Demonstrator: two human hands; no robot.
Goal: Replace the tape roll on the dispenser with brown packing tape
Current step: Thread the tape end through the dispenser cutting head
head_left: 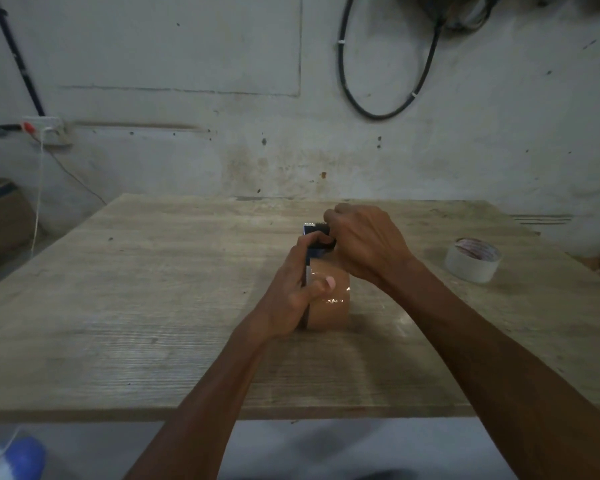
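A brown packing tape roll (329, 306) sits on edge in a dark tape dispenser (313, 231) at the middle of the wooden table (136, 289). My left hand (291, 292) grips the dispenser's left side, thumb pressed on the brown roll. My right hand (364, 240) is closed over the dispenser's front end, next to its toothed cutter, and hides most of it. The dispenser rests on the table.
A whitish tape roll (471, 259) lies flat on the table at the right. Behind the table is a grey wall with a hanging black cable loop (388, 81). A socket box (47, 129) and a cardboard box (0, 216) are at the left.
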